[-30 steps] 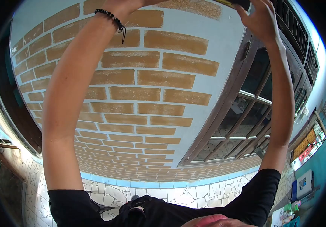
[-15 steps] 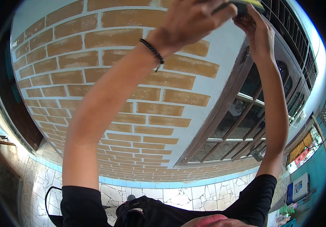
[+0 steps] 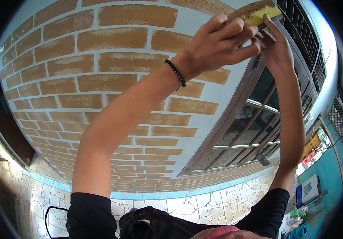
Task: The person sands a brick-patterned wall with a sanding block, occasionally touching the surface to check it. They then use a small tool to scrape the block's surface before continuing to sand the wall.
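Both hands are raised high near the top of the view, close to a painted brick-pattern wall [image 3: 111, 40]. Between them is a sponge [image 3: 263, 16], yellow with a brown-stained face and a dark edge. My right hand [image 3: 277, 49] grips its right end, the thumb pressed on the yellow part. At its lower edge, my left hand [image 3: 225, 44] is closed with bent fingers; the fingertips are partly hidden. A black beaded bracelet [image 3: 175, 73] circles the left wrist. Beside the sponge, a speckled brown brick shape [image 3: 203, 5] shows on the wall.
A brown wooden door or window frame with glass panes [image 3: 235, 131] stands right of the bricks, below a dark metal grille [image 3: 304, 30]. Cracked-pattern floor tiles [image 3: 187, 207] lie below. A white and blue box [image 3: 310, 189] is at the lower right.
The sponge has tilted so more of its yellow and brown face shows. My left hand has moved right and down, and the view has shifted slightly.
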A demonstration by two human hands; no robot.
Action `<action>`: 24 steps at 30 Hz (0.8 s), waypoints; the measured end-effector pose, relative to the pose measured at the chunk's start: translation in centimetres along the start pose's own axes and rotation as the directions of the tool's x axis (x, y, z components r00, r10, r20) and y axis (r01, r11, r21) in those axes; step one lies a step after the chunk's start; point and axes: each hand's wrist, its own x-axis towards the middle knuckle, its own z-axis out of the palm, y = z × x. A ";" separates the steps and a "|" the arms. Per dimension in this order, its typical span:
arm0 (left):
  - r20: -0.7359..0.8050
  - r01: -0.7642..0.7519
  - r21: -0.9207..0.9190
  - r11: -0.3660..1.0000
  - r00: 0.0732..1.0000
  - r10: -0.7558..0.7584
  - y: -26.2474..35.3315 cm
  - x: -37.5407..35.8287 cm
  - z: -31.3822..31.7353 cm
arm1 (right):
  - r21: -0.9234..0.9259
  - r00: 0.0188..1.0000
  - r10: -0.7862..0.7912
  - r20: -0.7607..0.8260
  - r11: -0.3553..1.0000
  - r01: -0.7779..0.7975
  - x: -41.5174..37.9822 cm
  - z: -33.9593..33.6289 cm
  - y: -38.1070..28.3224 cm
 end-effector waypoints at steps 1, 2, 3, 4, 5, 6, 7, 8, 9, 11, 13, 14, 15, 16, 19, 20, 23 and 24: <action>-0.035 0.029 -0.024 0.999 0.999 -0.030 0.0 0.2 -0.1 | -0.034 0.999 -0.047 0.028 0.998 0.047 0.9 -0.7 0.0; -0.001 0.102 -0.114 0.988 0.995 -0.103 -0.2 0.5 -0.9 | -0.032 0.990 -0.142 0.008 0.989 0.142 0.8 0.0 -1.0; 0.041 0.176 -0.201 0.964 0.984 -0.172 -0.3 0.5 -2.1 | -0.147 0.965 -0.260 0.033 0.954 0.262 0.8 0.8 -1.8; 0.089 0.250 -0.283 0.926 0.968 -0.234 -1.0 0.5 -3.0 | -0.256 0.926 -0.370 0.071 0.891 0.375 0.7 1.9 -2.6; 0.087 0.286 -0.284 0.915 0.958 -0.272 -2.1 0.4 -3.2 | -0.354 0.875 -0.469 0.122 0.803 0.479 0.7 2.7 -3.1; 0.086 0.321 -0.284 0.904 0.947 -0.309 -3.6 0.3 -3.3 | -0.515 0.784 -0.578 0.227 0.612 0.601 1.7 2.6 -3.5; 0.084 0.355 -0.282 0.891 0.935 -0.345 -5.4 0.2 -3.3 | -0.594 0.651 -0.697 0.300 0.397 0.699 1.8 3.9 -3.4; 0.009 0.303 -0.312 0.900 0.949 -0.317 -7.9 0.4 -3.1 | -0.644 0.499 -0.774 0.389 0.159 0.748 1.7 6.0 -3.1; -0.076 0.243 -0.337 0.910 0.956 -0.284 -10.7 0.3 -2.5 | -0.630 0.448 -0.704 0.552 0.000 0.777 1.3 6.6 -4.1; -0.185 0.186 -0.347 0.919 0.947 -0.262 -15.3 0.0 -2.1 | -0.577 0.397 -0.594 0.700 -0.143 0.804 1.0 7.9 -4.8; -0.167 0.274 -0.320 0.907 0.926 -0.339 -18.3 -0.7 -3.1 | -0.585 0.425 -0.561 0.711 -0.136 0.799 1.4 9.1 -3.9; -0.141 0.324 -0.342 0.882 0.910 -0.389 -19.2 -1.2 -3.5 | -0.600 0.447 -0.545 0.709 -0.135 0.788 1.3 9.8 -3.6; -0.114 0.373 -0.363 0.854 0.892 -0.438 -20.1 -1.6 -3.8 | -0.594 0.435 -0.536 0.723 -0.162 0.788 1.7 9.9 -3.2; -0.087 0.421 -0.380 0.823 0.870 -0.485 -20.8 -1.9 -4.0 | -0.585 0.421 -0.527 0.738 -0.190 0.788 2.3 9.7 -2.8; 0.023 0.490 -0.407 0.771 0.849 -0.528 -21.6 -2.5 -5.4 | -0.570 0.418 -0.509 0.752 -0.184 0.801 3.9 9.5 -1.6; 0.024 0.472 -0.391 0.790 0.864 -0.504 -21.7 -2.7 -5.7 | -0.567 0.413 -0.508 0.756 -0.194 0.801 4.4 9.5 -1.2; 0.017 0.398 -0.368 0.840 0.907 -0.422 -21.7 -3.3 -5.9 | -0.573 0.423 -0.511 0.748 -0.177 0.801 4.8 10.2 -0.1; 0.007 0.362 -0.376 0.853 0.921 -0.388 -21.8 -3.5 -5.7 | -0.571 0.426 -0.505 0.751 -0.170 0.803 4.8 10.4 0.1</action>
